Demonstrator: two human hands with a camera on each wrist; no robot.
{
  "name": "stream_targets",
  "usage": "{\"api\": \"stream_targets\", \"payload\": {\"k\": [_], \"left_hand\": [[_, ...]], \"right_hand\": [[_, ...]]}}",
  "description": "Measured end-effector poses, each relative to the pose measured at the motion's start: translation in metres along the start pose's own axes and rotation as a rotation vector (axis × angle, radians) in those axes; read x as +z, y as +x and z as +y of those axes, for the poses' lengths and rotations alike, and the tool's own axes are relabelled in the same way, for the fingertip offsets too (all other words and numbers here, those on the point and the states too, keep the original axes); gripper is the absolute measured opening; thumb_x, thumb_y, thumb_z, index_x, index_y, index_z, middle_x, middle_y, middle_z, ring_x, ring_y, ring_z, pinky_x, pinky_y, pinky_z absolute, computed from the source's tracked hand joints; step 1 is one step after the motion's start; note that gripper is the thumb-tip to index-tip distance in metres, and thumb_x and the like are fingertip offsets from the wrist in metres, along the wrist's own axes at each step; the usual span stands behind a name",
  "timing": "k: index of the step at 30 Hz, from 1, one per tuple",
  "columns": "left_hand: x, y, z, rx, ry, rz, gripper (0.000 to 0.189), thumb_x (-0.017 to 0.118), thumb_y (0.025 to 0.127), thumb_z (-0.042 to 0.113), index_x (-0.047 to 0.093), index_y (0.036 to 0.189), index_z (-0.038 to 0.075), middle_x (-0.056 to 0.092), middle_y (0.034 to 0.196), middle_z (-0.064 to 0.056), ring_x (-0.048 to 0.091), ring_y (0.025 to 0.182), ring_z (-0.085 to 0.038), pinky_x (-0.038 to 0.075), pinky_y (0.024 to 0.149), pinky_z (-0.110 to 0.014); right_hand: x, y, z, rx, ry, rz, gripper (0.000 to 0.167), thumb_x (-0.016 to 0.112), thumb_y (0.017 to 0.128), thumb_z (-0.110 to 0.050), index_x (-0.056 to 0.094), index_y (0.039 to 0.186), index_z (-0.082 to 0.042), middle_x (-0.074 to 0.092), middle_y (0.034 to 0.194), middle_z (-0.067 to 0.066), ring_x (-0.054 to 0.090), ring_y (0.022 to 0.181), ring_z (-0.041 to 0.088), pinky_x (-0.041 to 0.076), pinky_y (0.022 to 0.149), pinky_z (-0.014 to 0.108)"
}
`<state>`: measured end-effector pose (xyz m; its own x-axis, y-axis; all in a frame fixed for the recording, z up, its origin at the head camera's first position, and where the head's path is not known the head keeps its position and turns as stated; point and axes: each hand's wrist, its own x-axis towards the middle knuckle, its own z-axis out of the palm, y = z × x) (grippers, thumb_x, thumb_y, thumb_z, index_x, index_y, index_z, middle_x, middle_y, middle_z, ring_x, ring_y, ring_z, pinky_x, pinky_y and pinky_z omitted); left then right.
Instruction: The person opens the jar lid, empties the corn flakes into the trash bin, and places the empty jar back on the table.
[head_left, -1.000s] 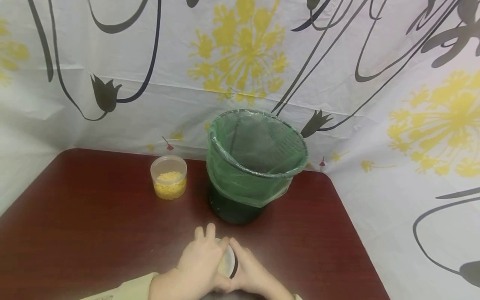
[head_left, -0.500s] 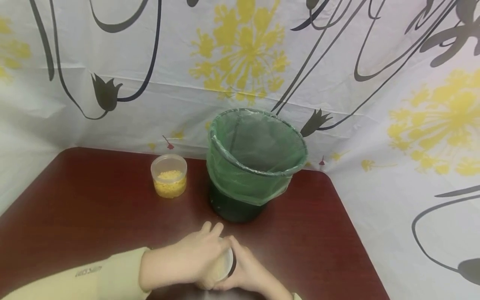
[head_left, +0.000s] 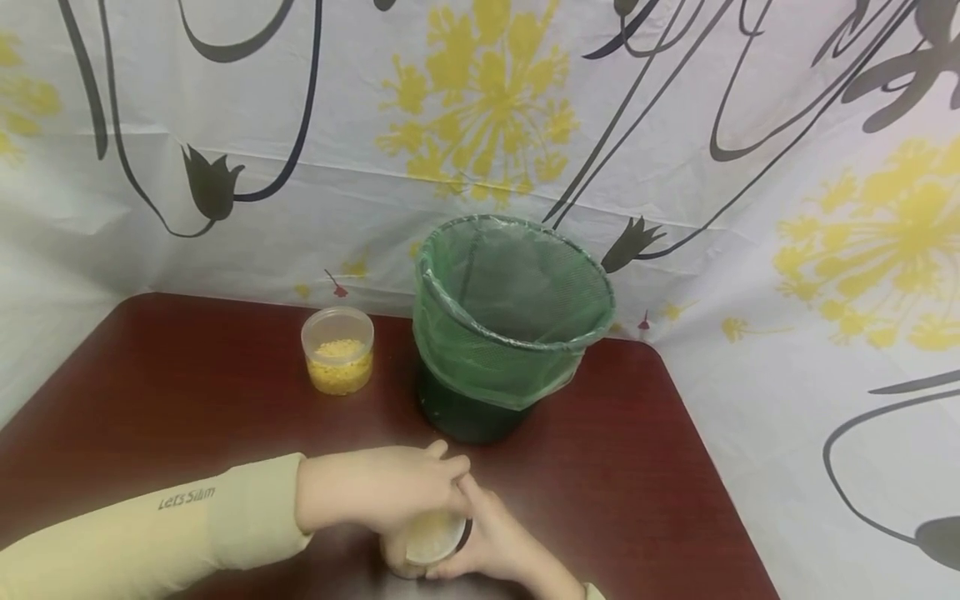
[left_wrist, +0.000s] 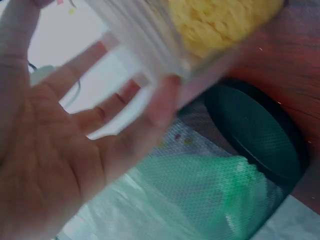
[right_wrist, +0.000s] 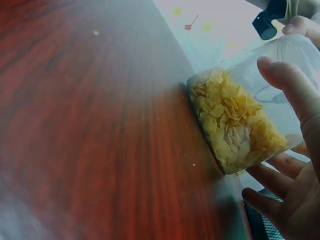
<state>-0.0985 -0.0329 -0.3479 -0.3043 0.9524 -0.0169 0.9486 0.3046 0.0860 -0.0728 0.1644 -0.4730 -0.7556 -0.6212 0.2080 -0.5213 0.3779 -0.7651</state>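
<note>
One held jar [right_wrist: 256,66], yellow flakes [right_wrist: 232,122], part-filled tub [head_left: 337,323]

place: screened nook, room type unclear | signs: flower-print sheet [head_left: 352,133] round 3 sides of table [head_left: 637,467]

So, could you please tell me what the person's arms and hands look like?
The left sleeve is pale yellow-green with a wide cuff band and dark lettering that seems to read "Lets Slim". Of the right sleeve, only a similarly pale edge shows. The left hand and right hand are bare, without gloves.
</note>
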Motion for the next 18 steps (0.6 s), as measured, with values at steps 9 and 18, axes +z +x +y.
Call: {"api": "stream_targets", "payload": {"k": [9,18], "left_hand": [[0.0006,0.0018,-0.0051,-0.028,-0.025,-0.002,0.066,0.093,0.040,0.040,0.068,0.101,0.036,0.043,0.093,0.008,0.038,0.079,-0.012,0.038,0.059,-0.018],[0.0081,-0.0023,-0.0028,-0.063,-0.052,0.086,0.067,0.091,0.040,0.042,0.067,0.102,0.034,0.044,0.094,0.007,0.040,0.081,-0.011,0.040,0.058,-0.019]], "right_hand": [[-0.0041,0.0033,0.0044,-0.018,-0.018,-0.028,0.108,0.091,0.060,-0.036,0.027,0.146,-0.022,0.054,0.130,-0.004,0.056,0.110,0.010,0.046,0.092,0.030],[-0.0072,0.0037,0.0063,-0.035,-0.023,-0.046,0.104,0.092,0.060,-0.035,0.030,0.143,-0.021,0.056,0.126,-0.006,0.057,0.106,0.008,0.047,0.090,0.029]]}}
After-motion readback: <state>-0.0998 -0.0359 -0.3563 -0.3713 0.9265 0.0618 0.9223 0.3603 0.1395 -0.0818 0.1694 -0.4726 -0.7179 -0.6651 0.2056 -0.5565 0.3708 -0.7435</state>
